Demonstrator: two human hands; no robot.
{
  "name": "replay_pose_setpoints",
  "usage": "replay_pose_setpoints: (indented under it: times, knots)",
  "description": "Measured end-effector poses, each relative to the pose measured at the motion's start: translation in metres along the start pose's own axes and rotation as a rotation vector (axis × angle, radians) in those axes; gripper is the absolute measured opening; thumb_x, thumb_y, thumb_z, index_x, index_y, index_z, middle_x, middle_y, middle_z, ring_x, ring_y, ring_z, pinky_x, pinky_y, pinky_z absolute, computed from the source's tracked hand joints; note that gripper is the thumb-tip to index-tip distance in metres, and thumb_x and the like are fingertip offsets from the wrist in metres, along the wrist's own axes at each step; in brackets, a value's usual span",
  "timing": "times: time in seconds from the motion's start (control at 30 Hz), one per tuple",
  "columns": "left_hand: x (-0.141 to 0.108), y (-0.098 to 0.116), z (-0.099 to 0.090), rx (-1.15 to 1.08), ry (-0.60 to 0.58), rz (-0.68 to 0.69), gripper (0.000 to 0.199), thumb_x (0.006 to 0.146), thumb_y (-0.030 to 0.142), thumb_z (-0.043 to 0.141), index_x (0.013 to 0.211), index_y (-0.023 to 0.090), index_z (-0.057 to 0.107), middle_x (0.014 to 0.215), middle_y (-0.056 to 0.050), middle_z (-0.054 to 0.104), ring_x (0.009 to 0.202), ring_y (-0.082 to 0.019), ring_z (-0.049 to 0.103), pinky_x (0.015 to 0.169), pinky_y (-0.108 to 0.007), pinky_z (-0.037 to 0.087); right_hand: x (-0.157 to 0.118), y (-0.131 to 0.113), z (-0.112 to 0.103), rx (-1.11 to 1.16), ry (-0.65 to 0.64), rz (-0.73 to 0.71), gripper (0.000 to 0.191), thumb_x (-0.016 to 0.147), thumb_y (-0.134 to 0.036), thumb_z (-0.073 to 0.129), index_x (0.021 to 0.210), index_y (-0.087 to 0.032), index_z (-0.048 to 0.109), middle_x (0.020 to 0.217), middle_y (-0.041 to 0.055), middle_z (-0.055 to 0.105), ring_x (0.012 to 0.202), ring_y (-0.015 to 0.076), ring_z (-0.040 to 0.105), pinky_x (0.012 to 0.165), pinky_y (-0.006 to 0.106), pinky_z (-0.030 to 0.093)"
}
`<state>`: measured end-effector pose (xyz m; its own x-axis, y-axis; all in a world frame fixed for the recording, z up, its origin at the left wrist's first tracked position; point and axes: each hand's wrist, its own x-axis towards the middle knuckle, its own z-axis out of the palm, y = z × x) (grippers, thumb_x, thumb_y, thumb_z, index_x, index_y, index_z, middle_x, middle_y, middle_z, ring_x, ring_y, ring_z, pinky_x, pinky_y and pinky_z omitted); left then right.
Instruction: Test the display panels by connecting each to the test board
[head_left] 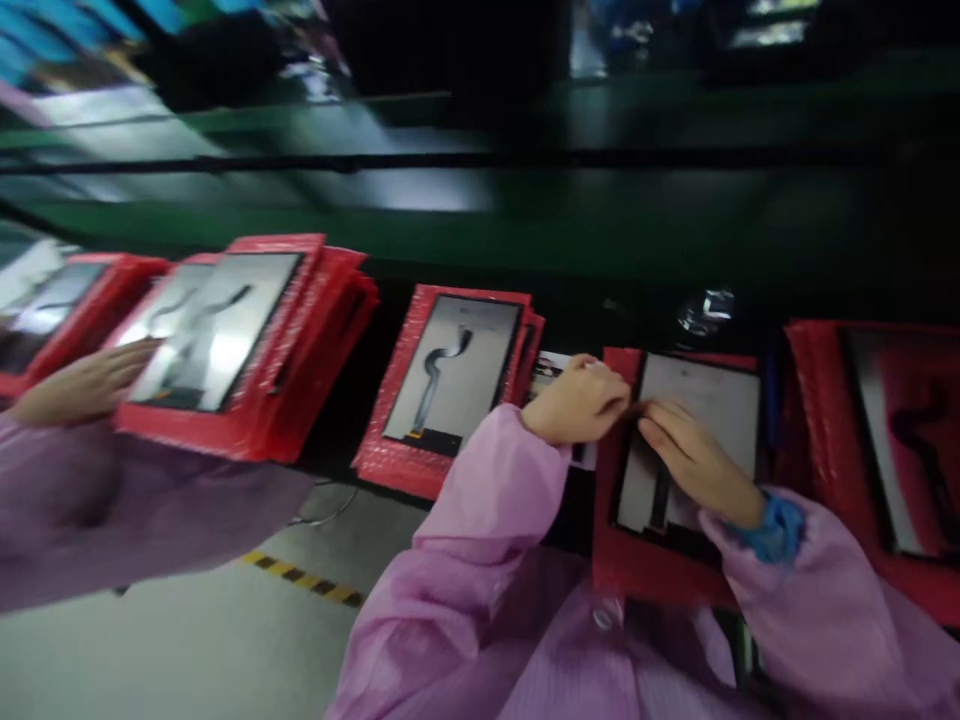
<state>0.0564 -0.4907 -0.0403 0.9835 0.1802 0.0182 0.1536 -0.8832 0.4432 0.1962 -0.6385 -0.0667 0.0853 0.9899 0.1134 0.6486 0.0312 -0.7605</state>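
A flat display panel (720,400) with a pale grey back and dark edges lies on a red bubble-wrap sheet (622,570) in front of me. Its dark ribbon cable (660,500) runs up under my right hand (697,460), whose fingers are pinched together over the panel. My left hand (577,402) is curled closed at the panel's left edge. Both sets of fingertips nearly meet around a small dark bit that I cannot make out. Whatever the left fingers grip is hidden.
To the left, another panel (457,370) tops a red stack. Farther left, a co-worker's hand (82,385) touches a taller stack of panels and red bubble-wrap (307,380). More red wrap (810,400) stands at right. A dark green conveyor (600,225) runs behind.
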Motion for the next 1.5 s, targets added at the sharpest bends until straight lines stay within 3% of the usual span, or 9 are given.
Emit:
replay_pose_setpoints:
  times: [0.27, 1.5]
  knots:
    - [-0.0027, 0.0006, 0.0004, -0.066, 0.015, 0.035, 0.021, 0.092, 0.014, 0.042, 0.079, 0.018, 0.059, 0.084, -0.002, 0.067, 0.085, -0.017, 0.059, 0.107, -0.045, 0.030, 0.0020, 0.0033, -0.0041, 0.035, -0.060, -0.121, 0.027, 0.102, -0.030, 0.036, 0.086, -0.020, 0.056, 0.097, 0.0087, 0.060, 0.095, 0.0225, 0.052, 0.090, 0.042, 0.047]
    - [-0.0042, 0.0043, -0.0051, -0.084, 0.018, 0.035, 0.023, 0.093, 0.015, 0.044, 0.080, 0.017, 0.063, 0.084, -0.002, 0.067, 0.084, -0.016, 0.060, 0.108, -0.045, 0.031, 0.0053, 0.0035, -0.0038, 0.076, -0.070, -0.096, 0.028, 0.102, -0.032, 0.037, 0.099, -0.020, 0.063, 0.105, 0.0087, 0.061, 0.100, 0.0218, 0.056, 0.093, 0.041, 0.048]
